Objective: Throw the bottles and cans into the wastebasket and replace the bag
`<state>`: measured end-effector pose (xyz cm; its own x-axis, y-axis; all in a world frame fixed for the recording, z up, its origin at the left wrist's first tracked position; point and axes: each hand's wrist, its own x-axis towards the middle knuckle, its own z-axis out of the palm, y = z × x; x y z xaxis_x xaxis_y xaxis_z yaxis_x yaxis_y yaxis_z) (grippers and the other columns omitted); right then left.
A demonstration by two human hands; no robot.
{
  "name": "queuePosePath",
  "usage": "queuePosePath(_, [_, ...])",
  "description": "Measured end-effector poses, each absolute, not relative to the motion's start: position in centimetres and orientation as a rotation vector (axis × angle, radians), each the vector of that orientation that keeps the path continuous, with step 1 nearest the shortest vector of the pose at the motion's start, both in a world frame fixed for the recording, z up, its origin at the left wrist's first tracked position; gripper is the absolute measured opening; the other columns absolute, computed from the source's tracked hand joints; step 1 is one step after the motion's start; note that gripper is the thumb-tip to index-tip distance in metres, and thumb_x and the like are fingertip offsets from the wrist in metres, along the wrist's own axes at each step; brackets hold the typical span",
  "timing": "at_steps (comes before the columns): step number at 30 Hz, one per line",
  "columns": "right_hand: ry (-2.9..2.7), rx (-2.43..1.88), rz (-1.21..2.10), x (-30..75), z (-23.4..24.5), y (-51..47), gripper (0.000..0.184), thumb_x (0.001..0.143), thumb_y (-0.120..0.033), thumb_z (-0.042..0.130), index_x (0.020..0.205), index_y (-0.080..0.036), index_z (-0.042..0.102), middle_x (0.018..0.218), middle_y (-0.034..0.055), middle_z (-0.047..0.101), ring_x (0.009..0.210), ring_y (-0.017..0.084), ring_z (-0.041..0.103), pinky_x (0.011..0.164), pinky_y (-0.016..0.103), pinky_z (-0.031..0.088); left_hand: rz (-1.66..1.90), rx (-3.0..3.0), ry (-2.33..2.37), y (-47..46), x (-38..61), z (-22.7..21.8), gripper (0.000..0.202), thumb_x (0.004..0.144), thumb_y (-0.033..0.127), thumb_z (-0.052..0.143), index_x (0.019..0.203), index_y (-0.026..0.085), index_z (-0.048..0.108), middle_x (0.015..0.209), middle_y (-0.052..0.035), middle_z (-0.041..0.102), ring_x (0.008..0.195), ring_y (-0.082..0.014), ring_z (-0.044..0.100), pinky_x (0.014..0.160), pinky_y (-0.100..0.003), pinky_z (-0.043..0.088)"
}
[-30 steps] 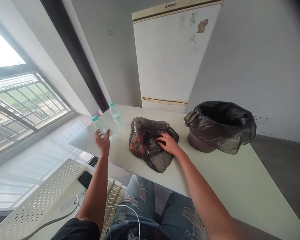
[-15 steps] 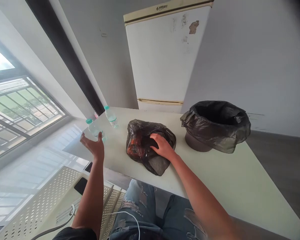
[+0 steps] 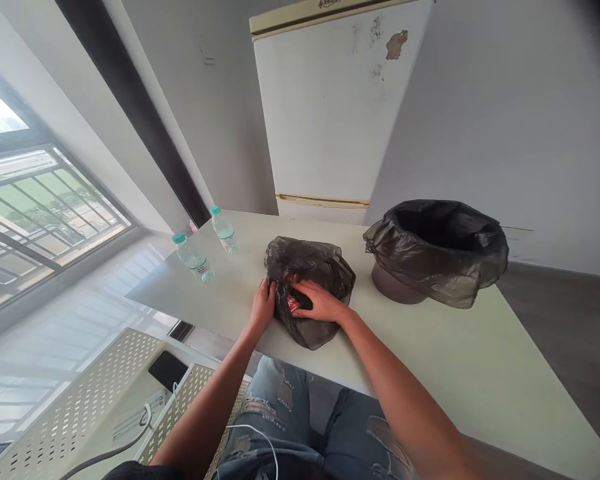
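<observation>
Both hands on black bag (image 3: 325, 267): left hand (image 3: 264, 308) curled onto its left edge, plastic bunched in fingers; right hand (image 3: 320, 303) laid over near side, fingers bent on film, real pinch or just pressing, can't tell. Bag sits mid table (image 3: 430, 353), close to near edge, red item (image 3: 293, 304) showing between hands. Lined bin (image 3: 437, 250) to right, water bottle (image 3: 193, 257) and second bottle (image 3: 224, 230) far left. My take: thin film tears easy, so gather plenty of plastic, go slow, pin bag down so nothing slides off near edge.

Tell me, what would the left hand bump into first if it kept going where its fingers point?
The dark plastic bag: the left hand touches its side, so it would likely push straight into it.
</observation>
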<state>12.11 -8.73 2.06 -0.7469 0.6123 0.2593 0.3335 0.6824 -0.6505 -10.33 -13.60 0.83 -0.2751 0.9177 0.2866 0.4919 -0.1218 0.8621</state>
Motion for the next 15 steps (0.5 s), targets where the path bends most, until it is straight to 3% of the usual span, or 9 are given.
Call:
queuePosePath(6, [-2.401,-0.752,0.860,12.8,2.5,-8.5,0.089,0.085,-0.050,0.083,0.162,-0.026,0.046,0.157,0.0155,0.054,0.145,0.036,0.050,0.123,0.054,0.040,1.500,1.449,1.763,-11.2,-9.2,-0.6,0.031,0.101,0.045,0.045,0.090,0.021,0.063,0.091,-0.0087,0.072,0.083,-0.0249,0.063,0.083,-0.040,0.052])
queuePosePath(10, [-2.282,-0.745,1.054,14.1,2.8,-7.6,0.085,0.083,-0.039,0.081,0.160,-0.028,0.049,0.155,0.0110,0.059,0.139,0.033,0.059,0.121,0.050,0.043,1.540,1.416,1.742,-11.4,-9.2,-0.7,0.033,0.101,0.045,0.044,0.095,0.021,0.066,0.097,-0.0091,0.073,0.090,-0.0257,0.065,0.085,-0.040,0.054])
queuePosePath(13, [-2.140,-0.716,1.189,15.3,3.2,-6.9,0.073,0.082,-0.038,0.079,0.151,-0.025,0.060,0.150,0.0093,0.064,0.135,0.033,0.062,0.119,0.048,0.045,1.555,1.401,1.731,-11.5,-9.3,-0.6,0.034,0.102,0.046,0.045,0.100,0.020,0.068,0.101,-0.0100,0.074,0.095,-0.0269,0.067,0.090,-0.042,0.055])
queuePosePath(15, [-1.966,-0.681,1.249,16.0,3.4,-6.5,0.055,0.090,-0.043,0.069,0.142,-0.024,0.067,0.147,0.0081,0.066,0.135,0.032,0.062,0.120,0.048,0.043,1.561,1.392,1.729,-11.4,-9.2,-0.6,0.036,0.102,0.049,0.047,0.101,0.019,0.069,0.102,-0.0105,0.074,0.097,-0.0275,0.067,0.093,-0.044,0.056])
